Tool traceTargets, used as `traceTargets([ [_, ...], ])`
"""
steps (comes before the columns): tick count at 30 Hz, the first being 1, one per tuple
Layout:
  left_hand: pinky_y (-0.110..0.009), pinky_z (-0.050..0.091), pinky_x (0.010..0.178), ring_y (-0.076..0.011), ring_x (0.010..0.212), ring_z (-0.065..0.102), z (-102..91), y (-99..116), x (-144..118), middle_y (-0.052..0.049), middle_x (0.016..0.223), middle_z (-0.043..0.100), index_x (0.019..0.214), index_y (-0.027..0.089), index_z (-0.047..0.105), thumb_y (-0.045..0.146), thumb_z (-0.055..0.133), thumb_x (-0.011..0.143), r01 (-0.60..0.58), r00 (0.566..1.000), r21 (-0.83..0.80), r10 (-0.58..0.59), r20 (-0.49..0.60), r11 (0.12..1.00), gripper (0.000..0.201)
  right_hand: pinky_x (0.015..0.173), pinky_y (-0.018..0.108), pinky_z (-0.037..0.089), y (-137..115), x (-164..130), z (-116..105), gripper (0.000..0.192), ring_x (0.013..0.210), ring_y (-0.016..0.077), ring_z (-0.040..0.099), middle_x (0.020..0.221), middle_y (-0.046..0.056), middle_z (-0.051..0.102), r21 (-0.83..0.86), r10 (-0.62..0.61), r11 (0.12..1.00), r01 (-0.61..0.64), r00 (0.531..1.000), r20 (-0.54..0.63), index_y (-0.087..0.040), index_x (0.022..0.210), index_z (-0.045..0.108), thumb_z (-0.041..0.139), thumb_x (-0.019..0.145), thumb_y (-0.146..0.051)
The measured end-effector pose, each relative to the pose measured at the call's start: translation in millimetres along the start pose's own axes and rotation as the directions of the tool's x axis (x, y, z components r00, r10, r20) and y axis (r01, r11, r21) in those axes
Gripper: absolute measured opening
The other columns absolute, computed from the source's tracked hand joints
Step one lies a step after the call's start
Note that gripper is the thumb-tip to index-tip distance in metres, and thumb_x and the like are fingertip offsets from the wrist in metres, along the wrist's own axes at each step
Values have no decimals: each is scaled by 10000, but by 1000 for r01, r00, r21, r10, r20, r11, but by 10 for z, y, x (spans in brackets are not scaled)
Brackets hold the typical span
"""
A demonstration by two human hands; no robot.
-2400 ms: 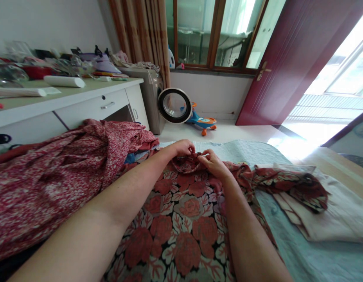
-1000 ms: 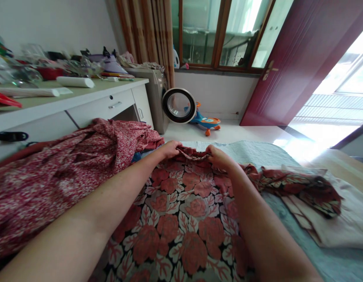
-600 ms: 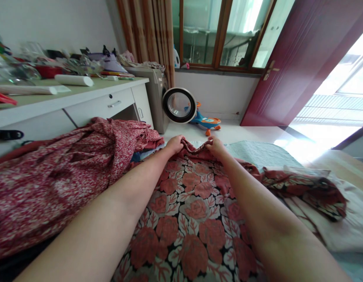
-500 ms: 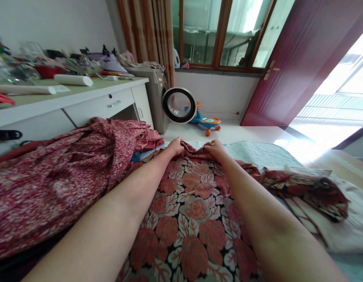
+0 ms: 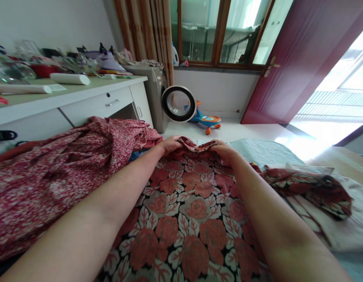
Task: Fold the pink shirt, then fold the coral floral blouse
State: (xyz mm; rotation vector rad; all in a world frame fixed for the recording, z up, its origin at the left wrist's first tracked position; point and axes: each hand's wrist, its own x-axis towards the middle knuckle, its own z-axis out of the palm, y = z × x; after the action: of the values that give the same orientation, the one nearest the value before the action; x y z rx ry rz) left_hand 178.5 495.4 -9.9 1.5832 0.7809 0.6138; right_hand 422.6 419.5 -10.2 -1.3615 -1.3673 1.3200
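Observation:
A floral garment [image 5: 193,211] with rust-red roses and pale leaves on black lies spread out in front of me. My left hand [image 5: 171,145] is closed on the left side of its curved neckline, at the far end. On the neckline's right side, my right hand [image 5: 225,150] is gripping too, fingers partly hidden by the cloth. Between both hands the neckline edge sags in a shallow curve. To the right, a bunched part in the same floral print [image 5: 310,188] rests on cream cloth [image 5: 345,231]. A red-and-white speckled garment [image 5: 67,176] is heaped to the left.
A white desk [image 5: 90,102] cluttered with small items runs along the left. Behind it stands a washing machine [image 5: 154,98] with its round door [image 5: 179,103] swung open. A blue-and-orange ride-on toy [image 5: 206,119] is on the floor. A dark red door [image 5: 269,62] stands ajar at right.
My hands have moved slightly apart along the neckline, with more of each hand over the cloth. The neckline edge is raised and spread wider between them.

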Motion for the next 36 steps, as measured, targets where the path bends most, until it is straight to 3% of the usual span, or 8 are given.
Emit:
traceTargets([
  [6,-344,557,811,-221,893,700,-49,39,115,-74,975,754,1018,146,696,251,774,662,9,1000,-42,-8,27,999,379,687,277,542,36,162,-49,243,711,166,645,788,16,707,-43,-26,999,18,983,-182,-186,882,638,566,655,-138],
  [9,-364,525,899,-250,1024,675,17,-15,204,-122,1106,725,1129,128,637,250,748,717,80,985,287,-31,-171,954,444,723,307,523,106,268,-32,290,806,205,645,890,57,701,-219,-54,975,-42,907,-417,-161,981,624,585,696,-195],
  [12,-397,476,961,-302,1150,623,92,-116,237,-167,1229,670,1288,154,537,261,738,738,356,871,684,38,-489,636,595,855,386,480,163,274,23,434,1025,283,599,1143,155,646,-423,-121,886,-191,784,-608,-132,1162,578,610,746,-250],
  [15,-375,458,966,-296,1190,606,74,-191,223,-150,1269,656,1346,200,498,368,626,833,463,840,786,79,-536,410,555,959,443,406,181,165,143,441,1185,330,504,1326,183,540,-700,-337,654,-287,718,-609,-149,1257,551,552,830,-261],
  [20,-342,467,907,-292,1126,633,-208,-170,123,-141,1197,696,1150,172,677,536,288,948,437,896,835,-83,-436,334,569,992,410,370,233,-48,400,330,1186,281,497,1292,128,578,-904,-458,423,-71,844,-280,-196,1197,595,411,939,-289],
  [28,-254,431,609,-204,742,629,-574,-259,-248,-46,800,683,793,174,687,454,577,747,235,972,895,-97,-214,379,304,1115,518,233,436,-39,480,409,1374,269,358,1520,75,421,-923,-280,383,-45,946,-162,-267,1272,563,347,991,-472],
  [32,-246,416,581,-177,694,588,-685,-291,-337,-11,762,646,827,181,621,482,573,767,198,967,816,29,-253,543,311,1119,508,236,440,-29,467,428,1388,260,349,1544,76,392,-920,-278,389,-47,946,-166,-275,1310,542,338,993,-479],
  [36,-275,457,734,-215,842,622,-689,-264,-400,-43,852,684,888,194,633,351,583,794,384,885,802,66,-461,457,189,1132,502,227,444,-26,460,450,1397,254,348,1542,79,403,-909,-281,414,-43,944,-173,-265,1342,523,355,985,-481],
])
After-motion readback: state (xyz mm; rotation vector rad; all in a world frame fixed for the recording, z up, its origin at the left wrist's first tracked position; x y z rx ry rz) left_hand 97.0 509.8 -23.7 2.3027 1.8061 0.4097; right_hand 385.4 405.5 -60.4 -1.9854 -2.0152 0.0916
